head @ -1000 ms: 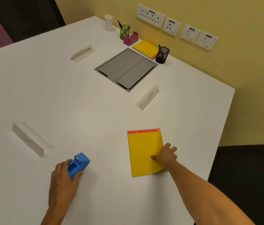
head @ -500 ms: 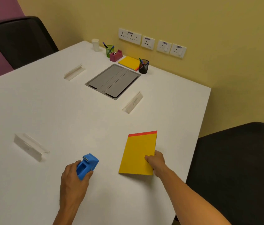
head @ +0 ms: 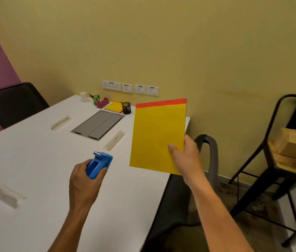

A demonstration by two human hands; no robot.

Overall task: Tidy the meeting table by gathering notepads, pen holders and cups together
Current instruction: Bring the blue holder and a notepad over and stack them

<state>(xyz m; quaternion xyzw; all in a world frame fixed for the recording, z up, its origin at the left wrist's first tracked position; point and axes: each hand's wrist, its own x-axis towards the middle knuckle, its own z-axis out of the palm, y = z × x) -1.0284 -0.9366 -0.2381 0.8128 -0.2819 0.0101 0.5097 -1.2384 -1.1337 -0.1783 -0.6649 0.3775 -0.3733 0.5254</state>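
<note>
Your right hand (head: 185,157) pinches the yellow notepad (head: 159,135) at its lower right edge, thumb on the front face and the other fingers hidden behind it. The notepad is lifted clear of the white table (head: 34,160), standing nearly upright with its red binding strip at the top, over the table's right edge. Your left hand (head: 83,180) grips a blue tape dispenser (head: 99,164), fingers curled round its body, its metal-tipped end pointing away from you; whether it touches the tabletop you cannot tell from this view.

At the far end of the table, near the wall, the other things sit close together: a white cup (head: 83,96), a green pen holder (head: 95,100) with pens, a pink tape dispenser (head: 103,103) just beside it, a second yellow notepad (head: 114,107) lying flat, and a black mesh pen holder (head: 126,108) touching or just beside that pad's right corner. Nearer you lies a grey cable hatch (head: 98,125) set into the tabletop, with three clear name-card stands (head: 114,141) around it. Wall sockets (head: 130,87) line the yellow wall, and a dark metal chair (head: 280,151) stands to your right.
</note>
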